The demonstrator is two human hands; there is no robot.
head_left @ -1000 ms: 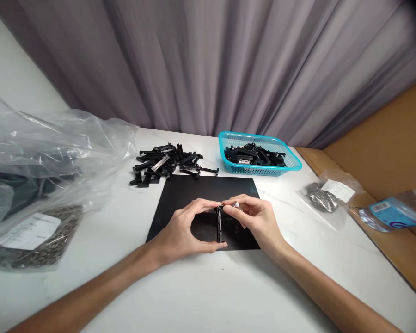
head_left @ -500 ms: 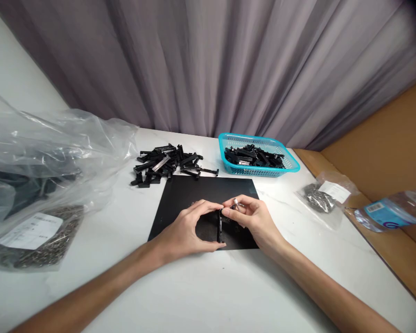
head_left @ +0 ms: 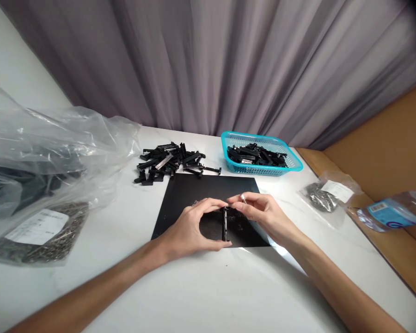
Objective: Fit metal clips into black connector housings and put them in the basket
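My left hand spans a narrow black plastic part, held lengthwise between thumb and fingertips above a black mat. Close by, my right hand is closed in a pinch at the part's far end. From its fingers sticks a thin rod with a white end; what kind of thing it is, I cannot make out. Its lower portion is hidden by the fingers. Small clear or shiny bits lie on the mat beside the black part.
A pile of black parts lies behind the mat, left of a blue basket holding more. Bags of small metal pieces and dark pieces flank the mat. A plastic bottle lies at right by the cardboard.
Both hands have shifted slightly right with the black part. The right hand's fingers and the white-ended rod sit a little farther right and higher. The whole view has moved slightly.
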